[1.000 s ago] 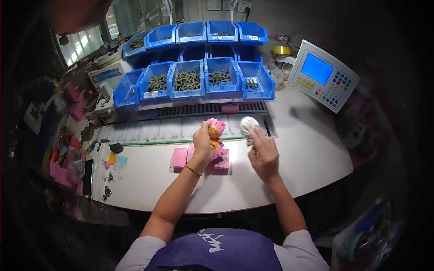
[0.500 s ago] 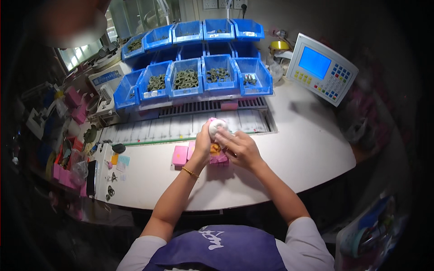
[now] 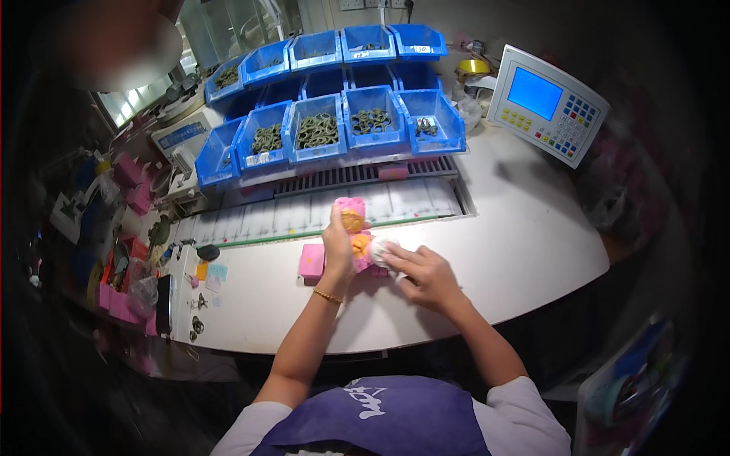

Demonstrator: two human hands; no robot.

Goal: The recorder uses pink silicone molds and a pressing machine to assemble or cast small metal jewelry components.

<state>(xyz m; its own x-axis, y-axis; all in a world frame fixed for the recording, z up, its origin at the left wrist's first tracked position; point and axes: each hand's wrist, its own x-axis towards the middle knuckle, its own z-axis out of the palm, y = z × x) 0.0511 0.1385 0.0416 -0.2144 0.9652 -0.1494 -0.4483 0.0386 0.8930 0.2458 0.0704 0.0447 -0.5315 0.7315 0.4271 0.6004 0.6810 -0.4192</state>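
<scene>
My left hand (image 3: 338, 249) is closed round a pink rubber mould half (image 3: 350, 204), raised over the bench with its orange hollowed face showing. Just nearer lies another pink piece with an orange middle (image 3: 360, 247), perhaps the other half of the mould; whether the two are joined I cannot tell. My right hand (image 3: 426, 277) grips a soft white pouch (image 3: 382, 251), its fingers slightly blurred, at the right edge of that lower piece. Left of my left wrist sits a pink block (image 3: 311, 261) on the bench. More pink shows partly hidden under my hands.
Blue bins (image 3: 317, 131) holding dark green ring-like pieces rise in rows at the back. Before them runs a marked white panel (image 3: 281, 219) with a slotted grille. A keypad console (image 3: 547, 106) stands at right. Tools and pink blocks (image 3: 114, 300) crowd the left of the white bench (image 3: 487, 243).
The white pouch has come off the raised mould half, down and to the right with my right hand, uncovering the orange face. My left hand still holds its piece. The view has shifted slightly.
</scene>
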